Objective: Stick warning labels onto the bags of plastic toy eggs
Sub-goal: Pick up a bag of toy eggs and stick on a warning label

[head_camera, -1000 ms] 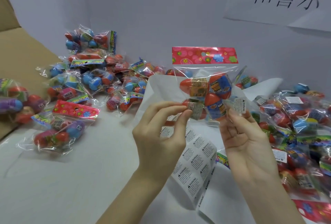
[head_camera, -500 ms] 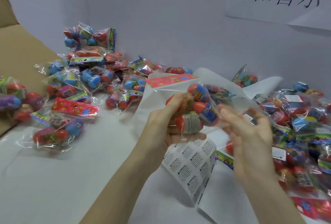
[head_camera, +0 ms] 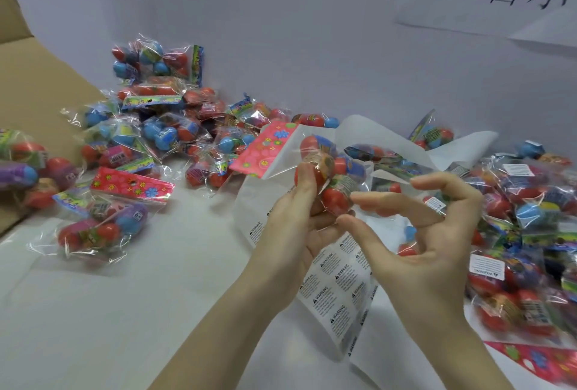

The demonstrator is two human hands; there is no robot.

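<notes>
Worktop (head_camera: 125,311), white, carries everything. Big heap of egg bags (head_camera: 162,127) lies far L of the label sheet (head_camera: 335,289); second heap (head_camera: 530,233) just R of it. Label sheet lies flat w/ rows of warning labels, under both hands. Held bag (head_camera: 331,171), pink header tilted L, sits above the sheet. Left hand (head_camera: 293,233) grips it, thumb on top. Right hand (head_camera: 418,252): fingers (head_camera: 384,199) spread & loosely bent, thumb tip touching the bag's lower edge.

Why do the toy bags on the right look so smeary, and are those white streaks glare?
Head view: the bags at the right edge are blurred, likely motion plus wide-angle stretch; white streaks are light glinting off the cellophane, as on the bag the left hand holds; lighting is soft, shadows faint.
</notes>
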